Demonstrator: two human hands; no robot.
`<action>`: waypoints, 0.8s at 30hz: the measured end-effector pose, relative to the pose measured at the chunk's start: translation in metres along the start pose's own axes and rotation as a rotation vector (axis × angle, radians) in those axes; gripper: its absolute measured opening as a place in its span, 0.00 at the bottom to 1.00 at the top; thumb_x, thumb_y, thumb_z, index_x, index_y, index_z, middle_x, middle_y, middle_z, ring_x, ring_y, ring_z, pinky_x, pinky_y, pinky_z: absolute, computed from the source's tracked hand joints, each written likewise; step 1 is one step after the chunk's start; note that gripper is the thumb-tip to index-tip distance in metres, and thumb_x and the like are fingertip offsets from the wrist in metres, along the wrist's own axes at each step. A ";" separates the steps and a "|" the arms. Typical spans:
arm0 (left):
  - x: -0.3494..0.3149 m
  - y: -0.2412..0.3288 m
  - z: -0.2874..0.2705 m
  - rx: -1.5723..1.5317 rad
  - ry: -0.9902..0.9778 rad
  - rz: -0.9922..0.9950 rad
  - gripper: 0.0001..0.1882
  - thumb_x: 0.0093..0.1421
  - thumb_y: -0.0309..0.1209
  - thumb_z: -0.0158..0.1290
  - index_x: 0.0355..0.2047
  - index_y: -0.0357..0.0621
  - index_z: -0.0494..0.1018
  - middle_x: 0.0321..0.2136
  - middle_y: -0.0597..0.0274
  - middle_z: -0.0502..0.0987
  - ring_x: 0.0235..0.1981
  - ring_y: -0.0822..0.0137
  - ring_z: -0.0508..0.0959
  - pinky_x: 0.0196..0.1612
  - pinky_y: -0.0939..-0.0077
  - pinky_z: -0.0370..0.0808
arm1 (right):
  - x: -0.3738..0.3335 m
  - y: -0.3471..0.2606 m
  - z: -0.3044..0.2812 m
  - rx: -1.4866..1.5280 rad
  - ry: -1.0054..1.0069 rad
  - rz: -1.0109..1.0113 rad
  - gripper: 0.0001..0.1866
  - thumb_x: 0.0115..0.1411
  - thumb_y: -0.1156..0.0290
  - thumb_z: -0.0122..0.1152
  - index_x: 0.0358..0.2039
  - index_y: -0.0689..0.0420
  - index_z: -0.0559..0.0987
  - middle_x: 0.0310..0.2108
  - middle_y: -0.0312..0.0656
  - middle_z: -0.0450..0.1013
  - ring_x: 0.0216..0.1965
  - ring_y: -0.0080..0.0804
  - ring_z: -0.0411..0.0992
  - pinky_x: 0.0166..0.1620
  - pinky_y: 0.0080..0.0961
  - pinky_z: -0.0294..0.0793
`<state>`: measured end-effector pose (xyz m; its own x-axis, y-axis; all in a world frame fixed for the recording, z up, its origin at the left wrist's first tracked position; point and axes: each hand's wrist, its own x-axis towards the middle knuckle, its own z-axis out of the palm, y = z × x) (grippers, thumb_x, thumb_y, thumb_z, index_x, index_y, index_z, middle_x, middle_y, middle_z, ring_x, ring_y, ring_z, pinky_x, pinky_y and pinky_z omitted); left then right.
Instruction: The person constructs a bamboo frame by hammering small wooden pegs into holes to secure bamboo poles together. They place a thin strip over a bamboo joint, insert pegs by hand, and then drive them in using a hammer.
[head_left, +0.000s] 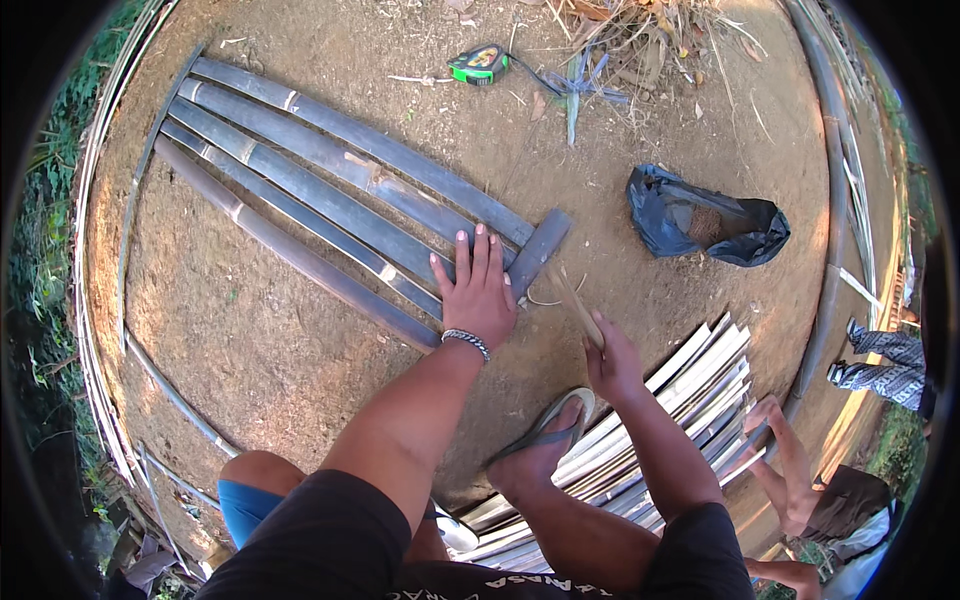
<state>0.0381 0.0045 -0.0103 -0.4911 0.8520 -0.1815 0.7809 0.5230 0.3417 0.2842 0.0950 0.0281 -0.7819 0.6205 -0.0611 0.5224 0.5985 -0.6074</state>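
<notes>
My left hand (481, 286) lies flat with fingers spread across several dark bamboo slats (330, 205), close to their right ends. The slats fan out side by side on the ground, wider apart at the far left. A short dark bamboo crosspiece (540, 252) lies across their right ends, beside my left fingertips. My right hand (613, 362) is closed around a pale brown wooden stick (578, 308). The stick's far end points toward the crosspiece; whether the two touch I cannot tell.
A green and black tape measure (479, 64) and dry leaves lie at the back. An open black plastic bag (708, 215) sits at the right. Split bamboo strips (690, 390) are piled beside my sandalled foot (545, 440). Other people (850, 510) are at the right edge.
</notes>
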 end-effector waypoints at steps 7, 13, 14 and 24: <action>0.000 -0.002 0.004 -0.022 0.008 0.003 0.35 0.69 0.37 0.43 0.74 0.38 0.56 0.78 0.51 0.49 0.79 0.45 0.45 0.74 0.26 0.34 | 0.001 -0.002 -0.002 -0.085 -0.091 0.158 0.32 0.62 0.76 0.62 0.66 0.48 0.68 0.40 0.51 0.76 0.37 0.58 0.78 0.38 0.48 0.78; -0.001 -0.001 0.000 -0.044 0.011 0.006 0.35 0.68 0.36 0.45 0.73 0.38 0.56 0.78 0.52 0.49 0.79 0.46 0.45 0.74 0.26 0.34 | -0.007 -0.002 -0.001 -0.048 -0.058 -0.016 0.34 0.60 0.76 0.63 0.67 0.47 0.69 0.39 0.50 0.76 0.36 0.57 0.77 0.38 0.49 0.78; -0.001 -0.001 -0.002 -0.043 0.002 0.004 0.35 0.68 0.36 0.45 0.73 0.38 0.56 0.78 0.52 0.49 0.79 0.46 0.45 0.74 0.27 0.35 | -0.004 -0.005 -0.002 -0.151 -0.169 0.067 0.34 0.59 0.76 0.64 0.67 0.47 0.69 0.39 0.50 0.75 0.36 0.57 0.77 0.38 0.48 0.78; 0.000 -0.002 0.003 -0.027 0.016 0.008 0.34 0.68 0.36 0.43 0.73 0.38 0.57 0.78 0.53 0.49 0.79 0.47 0.46 0.74 0.27 0.35 | -0.010 -0.004 -0.003 -0.066 -0.088 -0.018 0.36 0.57 0.79 0.63 0.68 0.50 0.68 0.40 0.51 0.75 0.36 0.56 0.77 0.39 0.47 0.78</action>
<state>0.0379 0.0032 -0.0142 -0.4915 0.8553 -0.1638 0.7742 0.5153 0.3674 0.2904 0.0879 0.0335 -0.8165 0.5644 -0.1217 0.5273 0.6431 -0.5553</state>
